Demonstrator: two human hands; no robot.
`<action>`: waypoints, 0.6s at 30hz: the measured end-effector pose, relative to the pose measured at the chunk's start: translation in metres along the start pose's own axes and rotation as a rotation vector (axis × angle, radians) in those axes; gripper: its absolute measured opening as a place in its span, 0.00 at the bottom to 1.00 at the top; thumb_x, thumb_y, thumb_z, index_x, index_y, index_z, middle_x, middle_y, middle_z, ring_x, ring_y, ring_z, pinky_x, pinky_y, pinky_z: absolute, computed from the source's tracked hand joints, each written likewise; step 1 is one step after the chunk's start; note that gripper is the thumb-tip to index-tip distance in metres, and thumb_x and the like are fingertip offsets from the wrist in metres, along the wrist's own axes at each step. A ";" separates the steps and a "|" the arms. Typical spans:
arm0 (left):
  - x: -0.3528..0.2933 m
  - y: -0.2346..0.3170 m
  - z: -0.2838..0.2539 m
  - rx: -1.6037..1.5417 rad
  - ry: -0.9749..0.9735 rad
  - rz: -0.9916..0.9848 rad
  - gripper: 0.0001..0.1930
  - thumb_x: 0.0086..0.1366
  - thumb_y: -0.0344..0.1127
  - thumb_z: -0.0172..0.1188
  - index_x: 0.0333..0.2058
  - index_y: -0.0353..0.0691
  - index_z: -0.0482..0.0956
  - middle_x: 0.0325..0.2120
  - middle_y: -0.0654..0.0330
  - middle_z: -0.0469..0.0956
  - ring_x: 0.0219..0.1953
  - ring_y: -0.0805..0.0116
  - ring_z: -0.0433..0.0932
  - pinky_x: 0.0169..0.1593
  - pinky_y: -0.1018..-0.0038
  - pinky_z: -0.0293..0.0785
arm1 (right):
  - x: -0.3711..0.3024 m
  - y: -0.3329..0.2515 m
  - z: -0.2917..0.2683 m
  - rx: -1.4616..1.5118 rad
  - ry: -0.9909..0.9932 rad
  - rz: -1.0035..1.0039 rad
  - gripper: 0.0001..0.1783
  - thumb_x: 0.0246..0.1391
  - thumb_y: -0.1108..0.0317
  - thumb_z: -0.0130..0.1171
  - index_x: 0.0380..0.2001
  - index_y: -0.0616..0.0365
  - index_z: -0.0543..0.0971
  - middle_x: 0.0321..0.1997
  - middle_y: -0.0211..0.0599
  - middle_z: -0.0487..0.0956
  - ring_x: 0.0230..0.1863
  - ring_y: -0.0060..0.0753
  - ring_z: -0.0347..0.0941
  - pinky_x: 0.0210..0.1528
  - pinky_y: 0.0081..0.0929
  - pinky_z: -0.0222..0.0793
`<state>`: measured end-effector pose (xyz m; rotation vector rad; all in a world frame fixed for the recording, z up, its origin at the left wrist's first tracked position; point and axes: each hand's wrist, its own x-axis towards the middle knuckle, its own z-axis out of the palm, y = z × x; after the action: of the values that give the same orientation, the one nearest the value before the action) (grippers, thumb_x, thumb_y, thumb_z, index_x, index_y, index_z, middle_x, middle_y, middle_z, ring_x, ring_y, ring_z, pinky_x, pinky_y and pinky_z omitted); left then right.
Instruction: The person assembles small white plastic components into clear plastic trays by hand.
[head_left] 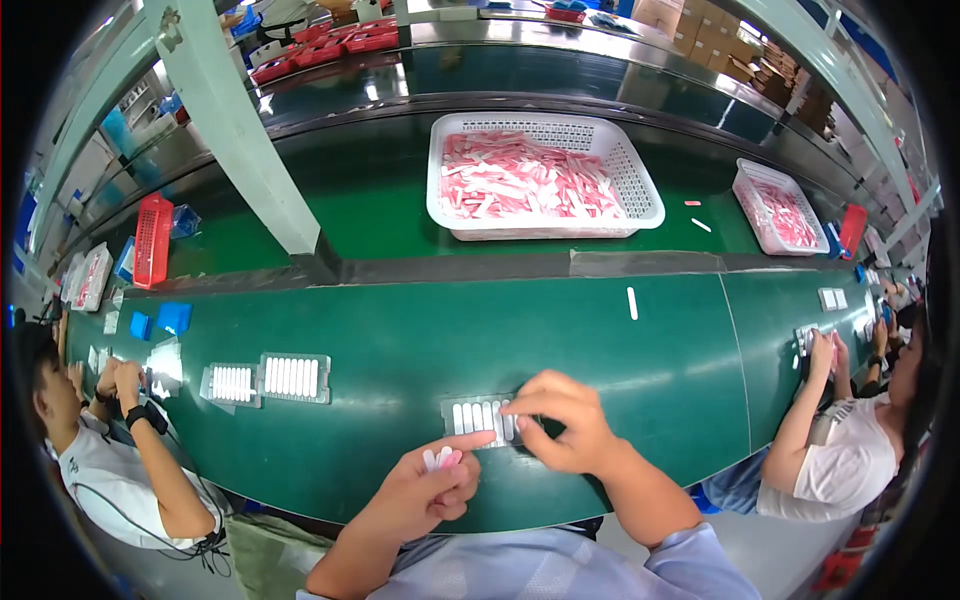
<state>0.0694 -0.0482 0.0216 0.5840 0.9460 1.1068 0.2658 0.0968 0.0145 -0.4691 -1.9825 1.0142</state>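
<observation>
In front of me a clear tray (pixel 449 412) holds a row of white rounded strips (pixel 476 416). My left hand (pixel 428 484) is closed around several loose white and pink strips (pixel 441 458), its index finger stretched out to the tray's near side. Over the tray's right part, my right hand (pixel 568 422) has thumb and index finger bent close together at a white strip in the row. Its fingers partly cover that end of the tray.
Two filled trays (pixel 295 378) (pixel 233 384) lie left on the green table (pixel 400 330). A single white strip (pixel 632 303) lies ahead. Beyond a raised ledge stands a white basket (pixel 645 200) of pink and white strips. A post (pixel 240 130) rises left of it. Co-workers sit at both sides.
</observation>
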 end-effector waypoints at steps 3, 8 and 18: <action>0.005 -0.007 -0.011 -0.546 -0.129 -0.218 0.23 0.73 0.28 0.50 0.66 0.38 0.68 0.33 0.61 0.76 0.33 0.73 0.74 0.25 0.82 0.59 | -0.006 -0.003 0.010 -0.017 -0.082 -0.054 0.12 0.48 0.79 0.62 0.37 0.57 0.84 0.32 0.36 0.79 0.31 0.37 0.76 0.34 0.31 0.70; -0.004 -0.021 -0.013 -0.379 -0.152 -0.135 0.22 0.75 0.28 0.49 0.66 0.35 0.67 0.50 0.52 0.79 0.39 0.70 0.79 0.26 0.81 0.64 | -0.008 -0.007 0.015 0.040 -0.169 0.012 0.11 0.49 0.78 0.63 0.38 0.58 0.84 0.32 0.35 0.79 0.30 0.37 0.76 0.33 0.30 0.71; 0.001 -0.012 0.000 -0.031 -0.193 -0.276 0.21 0.76 0.32 0.52 0.63 0.33 0.68 0.50 0.51 0.81 0.35 0.69 0.83 0.21 0.82 0.70 | -0.008 -0.021 0.012 0.161 -0.251 0.270 0.04 0.51 0.73 0.68 0.32 0.58 0.86 0.27 0.30 0.78 0.29 0.27 0.74 0.27 0.24 0.66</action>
<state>0.0752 -0.0520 0.0115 0.5078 0.8121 0.8022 0.2610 0.0735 0.0231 -0.5525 -2.0707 1.4513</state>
